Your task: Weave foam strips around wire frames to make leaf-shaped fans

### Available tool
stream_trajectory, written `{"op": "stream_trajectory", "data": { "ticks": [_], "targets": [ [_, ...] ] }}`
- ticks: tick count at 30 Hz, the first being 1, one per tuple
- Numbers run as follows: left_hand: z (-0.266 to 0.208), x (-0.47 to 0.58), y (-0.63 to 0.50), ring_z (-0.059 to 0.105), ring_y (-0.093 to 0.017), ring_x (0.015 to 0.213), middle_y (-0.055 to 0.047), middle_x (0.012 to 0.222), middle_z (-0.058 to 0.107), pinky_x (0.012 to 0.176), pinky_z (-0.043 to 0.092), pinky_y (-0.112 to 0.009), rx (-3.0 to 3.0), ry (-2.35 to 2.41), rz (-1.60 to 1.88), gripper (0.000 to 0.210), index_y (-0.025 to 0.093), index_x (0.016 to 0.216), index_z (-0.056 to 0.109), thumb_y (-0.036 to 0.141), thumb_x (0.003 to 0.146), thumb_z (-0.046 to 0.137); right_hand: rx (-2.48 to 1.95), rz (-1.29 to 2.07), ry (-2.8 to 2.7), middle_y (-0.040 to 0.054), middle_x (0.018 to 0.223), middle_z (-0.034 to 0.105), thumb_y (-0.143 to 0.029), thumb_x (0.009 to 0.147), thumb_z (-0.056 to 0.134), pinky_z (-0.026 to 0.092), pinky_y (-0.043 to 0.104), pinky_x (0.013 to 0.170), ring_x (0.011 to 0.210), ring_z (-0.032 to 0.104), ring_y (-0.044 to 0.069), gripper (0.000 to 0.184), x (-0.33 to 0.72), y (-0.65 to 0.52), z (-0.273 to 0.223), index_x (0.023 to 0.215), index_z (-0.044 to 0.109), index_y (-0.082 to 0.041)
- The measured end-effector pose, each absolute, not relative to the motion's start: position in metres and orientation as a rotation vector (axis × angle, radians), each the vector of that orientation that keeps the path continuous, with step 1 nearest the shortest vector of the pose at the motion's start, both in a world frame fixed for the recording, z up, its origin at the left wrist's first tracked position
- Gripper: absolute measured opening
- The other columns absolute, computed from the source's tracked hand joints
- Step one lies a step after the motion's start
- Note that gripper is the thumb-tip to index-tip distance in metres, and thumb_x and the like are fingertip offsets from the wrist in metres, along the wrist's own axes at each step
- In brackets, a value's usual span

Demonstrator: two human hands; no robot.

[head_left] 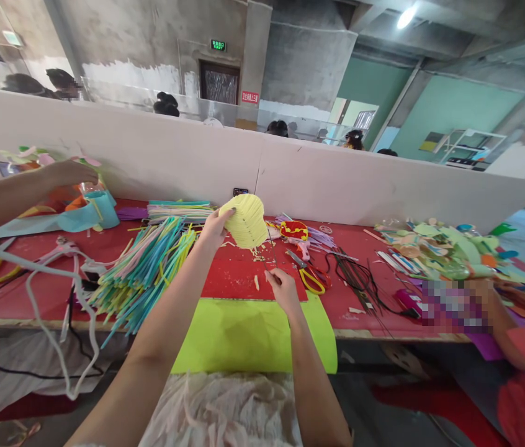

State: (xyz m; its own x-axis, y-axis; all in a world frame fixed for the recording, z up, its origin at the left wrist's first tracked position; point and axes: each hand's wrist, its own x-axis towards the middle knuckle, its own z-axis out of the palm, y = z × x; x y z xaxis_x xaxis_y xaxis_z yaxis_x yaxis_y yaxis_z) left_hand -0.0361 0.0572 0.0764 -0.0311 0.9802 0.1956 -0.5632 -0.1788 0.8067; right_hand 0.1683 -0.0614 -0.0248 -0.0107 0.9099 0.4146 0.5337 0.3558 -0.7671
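Note:
My left hand (217, 225) grips the lower left edge of a pale yellow ribbed piece (247, 222), rounded like a petal, with a row of small dark marks down its middle. It is held up above the table. Below and to the right, my right hand (283, 287) is closed in a pinch on a thin dark tool (266, 266) whose kind is too small to make out. Its tip points up toward the yellow piece. Under both hands lies a red board (229, 282) strewn with pale yellow scraps, and a yellow-green sheet (234, 335) hangs over the table's front edge.
Left lies a heap of coloured pipe cleaners (144, 273) beside a white cable (48, 335). Yellow-handled scissors (311, 280) and a pink glue gun (302, 247) lie right of the board. Co-workers' arms (20, 189) reach in at both sides. A white partition (318, 177) stands behind.

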Motion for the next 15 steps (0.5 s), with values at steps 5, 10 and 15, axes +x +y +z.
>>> {"op": "stream_trajectory", "data": {
  "ticks": [5,10,15],
  "targets": [
    [0.069,-0.024,0.048,0.065,-0.023,0.095,-0.012,0.096,0.071,0.084,0.051,-0.033,0.883,0.545,1.475,0.041,0.013,0.093,0.066,0.036,0.061,0.077,-1.309,0.521,-1.659,-0.0014,0.06,0.049,-0.051,0.086,0.043,0.031,0.024,0.058,0.058,0.042,0.013,0.04,0.163,-0.066,-0.026,0.066,0.055,-0.018],
    [0.057,-0.02,0.054,0.066,-0.026,0.092,-0.011,0.092,0.071,0.083,0.052,-0.037,0.783,0.683,1.634,0.042,0.012,0.087,0.066,0.035,0.054,0.08,-1.319,0.578,-1.701,0.0022,0.071,0.06,-0.049,0.091,0.034,0.037,0.025,0.063,0.066,0.053,0.017,0.044,0.169,-0.056,-0.021,0.089,0.066,-0.019],
    [0.05,-0.032,0.065,0.067,-0.024,0.089,-0.01,0.093,0.071,0.08,0.052,-0.035,0.767,0.725,1.71,0.041,0.013,0.085,0.066,0.036,0.054,0.079,-1.521,0.431,-1.775,0.008,0.082,0.065,-0.045,0.085,0.05,0.041,0.028,0.069,0.076,0.058,0.02,0.033,0.191,-0.01,-0.008,0.083,0.069,-0.019]
  ]
}}
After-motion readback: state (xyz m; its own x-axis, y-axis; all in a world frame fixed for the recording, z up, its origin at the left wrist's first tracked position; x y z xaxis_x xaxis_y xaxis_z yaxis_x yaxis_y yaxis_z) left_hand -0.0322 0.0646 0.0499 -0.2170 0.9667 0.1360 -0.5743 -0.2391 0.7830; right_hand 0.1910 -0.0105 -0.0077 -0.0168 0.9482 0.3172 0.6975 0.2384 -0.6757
